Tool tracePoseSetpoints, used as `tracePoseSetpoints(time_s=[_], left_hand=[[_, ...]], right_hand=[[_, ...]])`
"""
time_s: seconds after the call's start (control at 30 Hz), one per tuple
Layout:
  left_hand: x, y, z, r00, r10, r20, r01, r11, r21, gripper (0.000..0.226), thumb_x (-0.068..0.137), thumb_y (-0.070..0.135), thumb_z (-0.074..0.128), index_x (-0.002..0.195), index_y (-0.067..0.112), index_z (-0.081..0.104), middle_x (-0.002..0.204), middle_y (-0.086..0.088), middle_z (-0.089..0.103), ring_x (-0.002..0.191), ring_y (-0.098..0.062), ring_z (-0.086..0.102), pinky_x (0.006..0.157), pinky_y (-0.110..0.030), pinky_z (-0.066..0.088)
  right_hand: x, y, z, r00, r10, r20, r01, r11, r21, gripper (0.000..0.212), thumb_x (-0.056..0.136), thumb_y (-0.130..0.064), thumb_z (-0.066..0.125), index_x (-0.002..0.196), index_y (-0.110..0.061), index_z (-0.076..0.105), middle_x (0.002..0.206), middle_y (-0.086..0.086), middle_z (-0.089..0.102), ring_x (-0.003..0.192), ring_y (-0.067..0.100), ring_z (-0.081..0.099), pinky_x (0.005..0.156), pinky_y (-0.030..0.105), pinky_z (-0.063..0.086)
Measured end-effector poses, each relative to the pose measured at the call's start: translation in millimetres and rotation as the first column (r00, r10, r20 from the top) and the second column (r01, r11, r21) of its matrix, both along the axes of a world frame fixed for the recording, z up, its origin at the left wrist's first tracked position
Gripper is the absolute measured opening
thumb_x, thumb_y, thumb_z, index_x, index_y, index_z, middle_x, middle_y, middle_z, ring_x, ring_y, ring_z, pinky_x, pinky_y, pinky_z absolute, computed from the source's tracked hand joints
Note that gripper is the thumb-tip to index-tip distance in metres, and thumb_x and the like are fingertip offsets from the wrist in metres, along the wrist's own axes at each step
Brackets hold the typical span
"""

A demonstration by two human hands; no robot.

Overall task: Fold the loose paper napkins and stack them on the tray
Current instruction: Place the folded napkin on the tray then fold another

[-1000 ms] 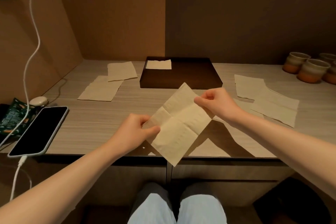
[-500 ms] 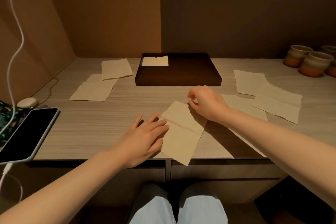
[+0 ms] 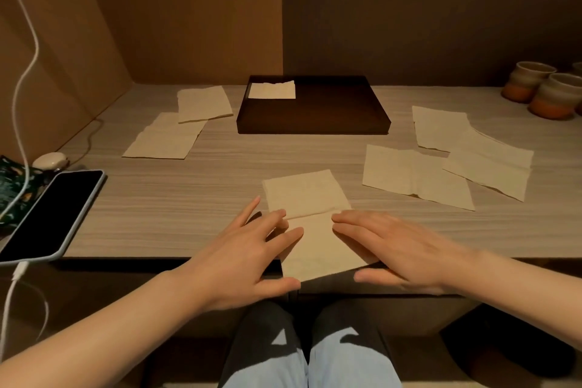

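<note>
1. Head view looks down on a pale wood-grain table [image 3: 195,198] set into a brown-walled nook.
2. One beige, creased paper napkin [image 3: 310,217] lies flat at the near edge of the table, its near corner hanging just over the edge.
3. Left hand [image 3: 242,255] has its fingers straight and spread, the fingertips pressing on the left side of that napkin, holding nothing.
4. Right hand [image 3: 396,246] lies flat with straight fingers on the right side of the same napkin, also gripping nothing.
5. A dark brown rectangular tray [image 3: 315,126] sits at the middle back of the table, well apart from the hands.
6. One small folded napkin [image 3: 272,90] rests in the tray's far left corner.
7. Two unfolded beige napkins on the left [image 3: 176,132] overlap, just beside the tray's left wall.
8. Three unfolded beige napkins on the right [image 3: 447,154] lie partly overlapping, between the tray and the right edge of view.
9. Glazed ceramic cups with orange bases [image 3: 541,91] stand at the far right corner.
10. A black-screened phone in a pale case [image 3: 53,214] lies at the left edge, plugged into a white cable [image 3: 19,94].
11. A small white rounded case [image 3: 50,160] and a dark green patterned packet [image 3: 12,186] sit just behind the phone.
12. Light blue trousered knees [image 3: 308,356] show under the table.
</note>
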State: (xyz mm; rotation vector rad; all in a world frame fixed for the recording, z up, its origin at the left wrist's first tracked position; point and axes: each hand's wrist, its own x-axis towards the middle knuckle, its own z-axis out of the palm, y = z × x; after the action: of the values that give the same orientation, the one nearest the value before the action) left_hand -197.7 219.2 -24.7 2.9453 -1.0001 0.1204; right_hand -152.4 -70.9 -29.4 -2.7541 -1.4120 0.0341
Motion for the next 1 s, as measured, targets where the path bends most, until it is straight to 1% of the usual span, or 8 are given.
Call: tracePoseSetpoints(time_s=[0.17, 0.3, 0.43, 0.57, 0.7, 0.8, 0.93, 1.0], left_hand=[[2.1, 11.2, -4.5, 0.986, -0.093, 0.142, 0.078, 0.991, 0.109, 0.071, 0.085, 0.064, 0.049, 0.146, 0.031, 0.033, 0.135, 0.002, 0.050, 0.133, -0.013, 0.027, 0.117, -0.039, 0.004], [7.4, 16.9, -10.9, 0.985, -0.165, 0.056, 0.159, 0.982, 0.098, 0.081, 0.082, 0.042, 0.065, 0.150, 0.027, 0.023, 0.148, 0.000, 0.037, 0.141, -0.017, 0.025, 0.115, -0.040, 0.012], [11.9, 21.0, -16.2, 0.985, -0.171, 0.032, 0.170, 0.984, 0.048, 0.082, 0.079, 0.028, 0.072, 0.148, 0.024, 0.028, 0.153, -0.002, 0.031, 0.140, -0.017, 0.029, 0.115, -0.044, 0.022], [12.3, 21.1, -17.7, 0.989, -0.144, 0.045, 0.149, 0.983, -0.110, 0.060, 0.083, 0.033, 0.061, 0.139, 0.022, 0.044, 0.145, 0.002, 0.045, 0.134, -0.010, 0.038, 0.112, -0.043, 0.031], [13.0, 17.3, -15.6, 0.993, -0.092, 0.072, 0.105, 0.973, -0.207, 0.048, 0.086, 0.040, 0.050, 0.131, 0.024, 0.052, 0.132, 0.006, 0.057, 0.124, -0.003, 0.046, 0.112, -0.039, 0.030], [11.4, 12.3, -10.4, 0.998, 0.015, -0.056, -0.038, 0.905, -0.423, 0.048, 0.088, 0.049, 0.049, 0.133, 0.033, 0.046, 0.127, 0.020, 0.053, 0.122, 0.011, 0.037, 0.113, -0.016, 0.018], [14.4, 5.1, -9.7, 0.970, 0.119, -0.213, -0.224, 0.778, -0.587, 0.045, 0.085, 0.039, 0.062, 0.129, 0.037, 0.051, 0.113, 0.019, 0.061, 0.109, 0.006, 0.053, 0.096, -0.020, 0.043], [18.0, 1.1, -8.7, 0.954, 0.190, -0.230, -0.295, 0.724, -0.624, 0.042, 0.083, 0.031, 0.069, 0.123, 0.035, 0.056, 0.109, 0.014, 0.061, 0.103, 0.004, 0.056, 0.090, -0.020, 0.047]], right_hand=[[-9.0, -11.1, 4.5, 0.996, 0.041, 0.075, -0.041, 0.999, -0.004, 0.077, 0.093, -0.068, 0.039, 0.151, -0.018, 0.027, 0.153, 0.000, 0.037, 0.139, 0.010, 0.030, 0.112, 0.023, 0.020], [-7.9, -13.0, 1.8, 0.994, 0.064, 0.093, -0.063, 0.998, -0.018, 0.073, 0.093, -0.052, 0.050, 0.152, -0.017, 0.024, 0.155, 0.002, 0.033, 0.143, 0.014, 0.027, 0.116, 0.029, 0.020], [-4.4, -6.8, -1.9, 0.990, 0.051, 0.133, -0.061, 0.995, 0.073, 0.057, 0.091, -0.029, 0.054, 0.144, -0.013, 0.041, 0.143, 0.008, 0.049, 0.131, 0.018, 0.043, 0.108, 0.029, 0.035], [-1.9, -2.7, -1.6, 0.980, 0.113, 0.161, -0.134, 0.982, 0.129, 0.045, 0.093, -0.028, 0.045, 0.130, -0.007, 0.055, 0.129, 0.010, 0.060, 0.116, 0.019, 0.055, 0.096, 0.028, 0.050], [0.9, -3.8, -5.6, 0.993, 0.085, 0.084, -0.101, 0.973, 0.206, 0.052, 0.079, -0.018, 0.070, 0.128, -0.011, 0.055, 0.125, 0.005, 0.061, 0.114, 0.016, 0.058, 0.091, 0.028, 0.054], [2.3, 0.5, -3.4, 1.000, 0.021, 0.001, -0.020, 0.946, 0.322, 0.045, 0.081, -0.011, 0.069, 0.125, -0.015, 0.057, 0.118, 0.000, 0.065, 0.109, 0.010, 0.059, 0.088, 0.024, 0.053], [3.6, 8.3, -1.8, 0.972, -0.132, -0.192, 0.205, 0.877, 0.435, 0.038, 0.089, -0.028, 0.061, 0.126, -0.023, 0.058, 0.117, -0.008, 0.065, 0.107, 0.001, 0.059, 0.091, 0.018, 0.050], [4.9, 14.1, -0.3, 0.921, -0.199, -0.334, 0.358, 0.771, 0.527, 0.032, 0.088, -0.022, 0.067, 0.119, -0.026, 0.060, 0.107, -0.015, 0.066, 0.100, -0.005, 0.060, 0.084, 0.012, 0.049]])
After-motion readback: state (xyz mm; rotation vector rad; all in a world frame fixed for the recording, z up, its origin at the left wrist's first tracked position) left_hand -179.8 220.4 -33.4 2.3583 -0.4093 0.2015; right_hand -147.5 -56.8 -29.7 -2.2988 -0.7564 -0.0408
